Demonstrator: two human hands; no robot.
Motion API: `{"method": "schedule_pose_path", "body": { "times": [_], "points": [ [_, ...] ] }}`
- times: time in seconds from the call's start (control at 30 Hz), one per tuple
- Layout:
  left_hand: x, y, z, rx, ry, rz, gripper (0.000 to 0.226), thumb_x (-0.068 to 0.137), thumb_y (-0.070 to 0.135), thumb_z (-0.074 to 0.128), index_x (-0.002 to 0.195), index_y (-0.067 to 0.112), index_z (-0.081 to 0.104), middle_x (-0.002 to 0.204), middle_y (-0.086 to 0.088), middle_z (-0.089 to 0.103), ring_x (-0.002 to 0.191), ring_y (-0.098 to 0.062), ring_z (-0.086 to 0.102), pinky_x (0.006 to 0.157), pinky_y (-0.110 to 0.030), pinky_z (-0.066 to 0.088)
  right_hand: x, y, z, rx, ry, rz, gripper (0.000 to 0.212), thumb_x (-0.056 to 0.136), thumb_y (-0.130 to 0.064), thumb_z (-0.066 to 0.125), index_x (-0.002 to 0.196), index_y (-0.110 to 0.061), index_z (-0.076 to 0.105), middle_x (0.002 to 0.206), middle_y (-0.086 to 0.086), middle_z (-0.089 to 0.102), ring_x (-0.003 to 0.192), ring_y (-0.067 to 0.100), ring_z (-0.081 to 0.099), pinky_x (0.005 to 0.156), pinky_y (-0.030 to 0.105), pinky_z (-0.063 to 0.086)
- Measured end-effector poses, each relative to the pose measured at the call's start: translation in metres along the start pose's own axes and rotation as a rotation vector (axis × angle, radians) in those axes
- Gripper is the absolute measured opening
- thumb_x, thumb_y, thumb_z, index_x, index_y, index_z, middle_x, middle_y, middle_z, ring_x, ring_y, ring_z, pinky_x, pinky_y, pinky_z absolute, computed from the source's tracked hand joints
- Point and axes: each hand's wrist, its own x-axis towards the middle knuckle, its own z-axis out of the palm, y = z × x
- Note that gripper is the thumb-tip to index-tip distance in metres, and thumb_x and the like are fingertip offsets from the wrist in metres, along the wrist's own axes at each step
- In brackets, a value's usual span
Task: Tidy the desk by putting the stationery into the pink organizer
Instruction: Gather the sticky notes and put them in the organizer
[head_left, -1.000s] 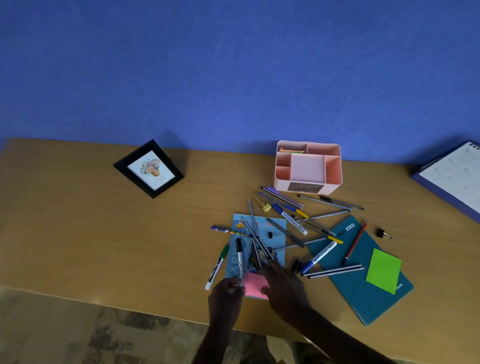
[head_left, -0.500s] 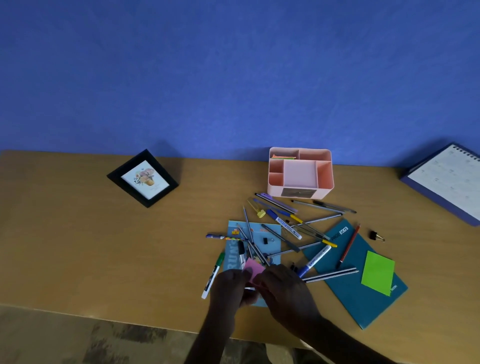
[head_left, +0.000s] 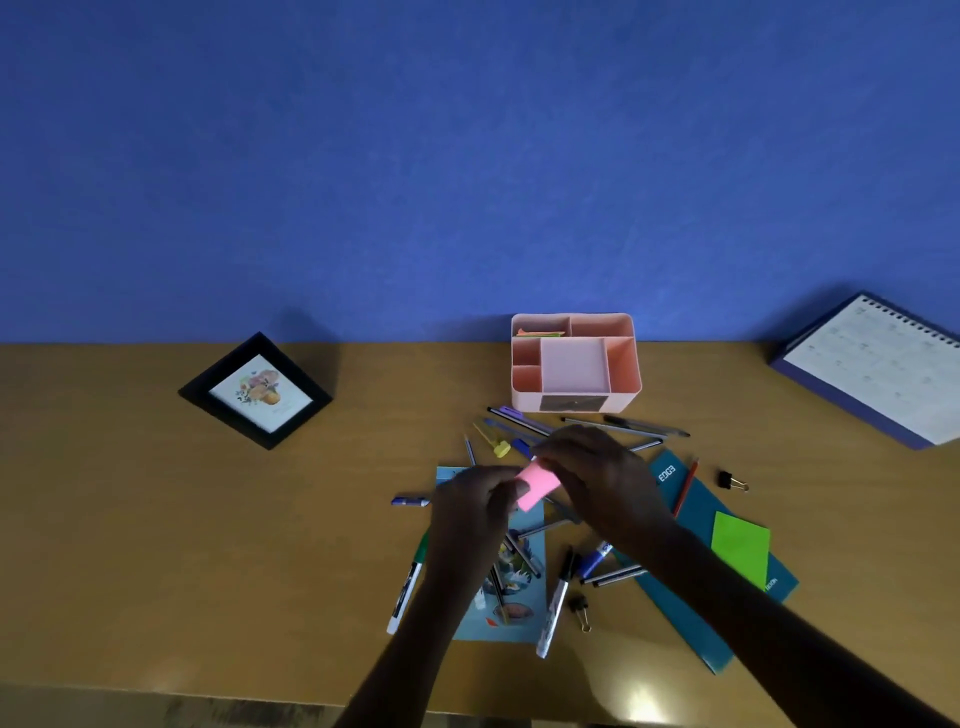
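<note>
Behind everything: blue wall (head_left: 467, 156). Below it: brown desk (head_left: 156, 519), full width.
Far right, against wall: spiral calendar (head_left: 883, 374), lying tilted.
Right of centre: teal notebook (head_left: 698, 499), flat, with green sticky note (head_left: 740, 545) on top.
Left: black picture frame (head_left: 257, 392), well apart from the clutter.
Back centre, touching wall: pink organizer (head_left: 626, 364), open-topped, paper slips in back-left compartment.
Under forearms: light-blue card (head_left: 519, 618), pens across it.
Mid-desk, raised over the pile, just in front of organizer and not in it: pink sticky pad (head_left: 537, 483), pinched from both sides. Left hand (head_left: 470, 506) with thumb on near edge; right hand (head_left: 597, 473) with fingers curled over far edge.
Scattered around: loose pens (head_left: 623, 427), green-capped marker (head_left: 408, 587), black-capped marker (head_left: 556, 603).
Smallest: two binder clips (head_left: 730, 479), one by the notebook, one near the black-capped marker.
</note>
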Motion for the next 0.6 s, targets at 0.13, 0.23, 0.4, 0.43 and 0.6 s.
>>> {"method": "schedule_pose_path", "body": {
  "times": [0.13, 0.23, 0.4, 0.43, 0.6],
  "points": [
    [0.042, 0.017, -0.001, 0.036, 0.119, 0.181, 0.016, 0.098, 0.019, 0.076, 0.112, 0.02, 0.084, 0.091, 0.009, 0.081, 0.076, -0.002, 0.073, 0.066, -0.025, 0.058, 0.031, 0.012, -0.025, -0.019, 0.093, -0.006, 0.014, 0.101, -0.015, 0.069, 0.113, -0.015, 0.077, 0.111, 0.001, 0.073, 0.096, 0.019, 0.072, 0.074, 0.041, 0.064],
    [0.073, 0.029, -0.003, 0.024, 0.165, 0.318, 0.015, 0.1, 0.016, 0.074, 0.113, 0.016, 0.082, 0.096, 0.007, 0.081, 0.08, -0.002, 0.075, 0.07, -0.023, 0.06, 0.054, 0.018, -0.044, -0.031, 0.147, -0.015, 0.015, 0.102, -0.018, 0.069, 0.113, -0.011, 0.075, 0.114, 0.004, 0.071, 0.099, 0.022, 0.073, 0.079, 0.043, 0.066],
    [0.136, 0.042, -0.007, 0.119, 0.251, 0.473, 0.013, 0.1, 0.015, 0.075, 0.11, 0.015, 0.083, 0.101, 0.004, 0.081, 0.09, -0.009, 0.075, 0.08, -0.028, 0.061, 0.1, 0.042, -0.058, -0.061, 0.223, 0.019, 0.013, 0.102, -0.017, 0.07, 0.113, -0.014, 0.076, 0.112, 0.002, 0.066, 0.087, 0.019, 0.069, 0.064, 0.045, 0.06],
    [0.149, 0.043, -0.006, 0.164, 0.266, 0.492, 0.013, 0.1, 0.017, 0.075, 0.11, 0.016, 0.083, 0.103, 0.003, 0.081, 0.092, -0.011, 0.075, 0.08, -0.03, 0.061, 0.109, 0.047, -0.059, -0.07, 0.236, 0.014, 0.012, 0.102, -0.015, 0.07, 0.112, -0.012, 0.076, 0.11, 0.003, 0.066, 0.085, 0.02, 0.069, 0.064, 0.044, 0.059],
    [0.198, 0.044, 0.003, 0.277, 0.297, 0.526, 0.016, 0.101, 0.025, 0.073, 0.112, 0.019, 0.084, 0.105, 0.004, 0.081, 0.09, -0.012, 0.076, 0.077, -0.028, 0.063, 0.147, 0.074, -0.054, -0.152, 0.242, 0.02, 0.012, 0.102, -0.01, 0.069, 0.111, -0.01, 0.077, 0.11, 0.006, 0.069, 0.09, 0.019, 0.071, 0.071, 0.039, 0.061]
  ]
}}
